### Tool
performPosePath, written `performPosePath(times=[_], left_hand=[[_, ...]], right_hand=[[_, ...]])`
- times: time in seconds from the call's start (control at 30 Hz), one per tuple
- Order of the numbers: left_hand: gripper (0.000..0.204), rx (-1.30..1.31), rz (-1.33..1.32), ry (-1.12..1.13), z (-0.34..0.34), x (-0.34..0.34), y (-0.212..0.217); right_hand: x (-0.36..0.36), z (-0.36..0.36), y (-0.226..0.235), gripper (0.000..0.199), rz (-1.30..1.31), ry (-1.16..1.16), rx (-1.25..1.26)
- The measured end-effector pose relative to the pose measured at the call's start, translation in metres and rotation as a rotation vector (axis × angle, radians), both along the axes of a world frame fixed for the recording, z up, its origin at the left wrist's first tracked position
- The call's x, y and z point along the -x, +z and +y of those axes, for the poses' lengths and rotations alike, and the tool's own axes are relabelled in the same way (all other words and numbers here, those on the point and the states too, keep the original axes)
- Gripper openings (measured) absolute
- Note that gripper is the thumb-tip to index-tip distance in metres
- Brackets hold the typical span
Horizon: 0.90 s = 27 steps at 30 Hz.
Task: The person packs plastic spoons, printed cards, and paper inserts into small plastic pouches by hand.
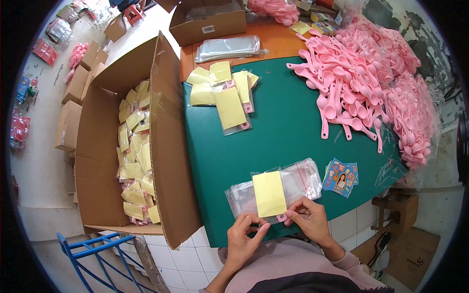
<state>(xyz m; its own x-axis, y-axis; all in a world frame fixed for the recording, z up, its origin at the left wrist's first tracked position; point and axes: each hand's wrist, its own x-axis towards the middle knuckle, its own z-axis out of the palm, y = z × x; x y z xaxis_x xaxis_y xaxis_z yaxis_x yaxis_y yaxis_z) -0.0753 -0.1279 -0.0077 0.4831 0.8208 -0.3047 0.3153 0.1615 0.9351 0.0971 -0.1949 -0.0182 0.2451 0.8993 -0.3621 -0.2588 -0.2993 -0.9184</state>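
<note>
A clear plastic bag [269, 219] with a yellow card [269, 194] in it lies over a stack of clear bags [303, 179] at the table's near edge. The pink end of a spoon handle [282, 218] peeks out below the card; the rest of that spoon is hidden. My left hand [246, 238] is closed, thumb and forefinger pinching the bag's lower edge. Beside the pink handle end, my right hand [309, 220] pinches the same bag at its lower right corner. Small printed blue cards [341, 177] lie right of the stack.
Pink spoons [344, 78] are heaped at the far right, by bulging bags of more spoons [410, 117]. Several packed yellow-card bags [229, 107] lie at the far left of the green table [220, 156]. An open carton [176, 146] of such packs stands left, near a blue metal frame [93, 246].
</note>
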Motion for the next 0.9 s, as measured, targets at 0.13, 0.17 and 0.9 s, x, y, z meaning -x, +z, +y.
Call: performPosePath(times=[0.13, 0.17, 0.9], left_hand=[[0.014, 0.178, -0.102, 0.235, -0.006, -0.007, -0.002], [0.014, 0.179, -0.1, 0.233, -0.007, -0.006, -0.004], [0.03, -0.827, 0.248, -0.398, 0.096, -0.062, 0.013]], right_hand=[[0.006, 0.003, 0.002, 0.009, -0.055, -0.1, 0.026], [0.007, 0.004, 0.003, 0.009, -0.065, -0.133, 0.029], [-0.116, 0.088, -0.007, 0.028, -1.519, -0.211, 0.117]])
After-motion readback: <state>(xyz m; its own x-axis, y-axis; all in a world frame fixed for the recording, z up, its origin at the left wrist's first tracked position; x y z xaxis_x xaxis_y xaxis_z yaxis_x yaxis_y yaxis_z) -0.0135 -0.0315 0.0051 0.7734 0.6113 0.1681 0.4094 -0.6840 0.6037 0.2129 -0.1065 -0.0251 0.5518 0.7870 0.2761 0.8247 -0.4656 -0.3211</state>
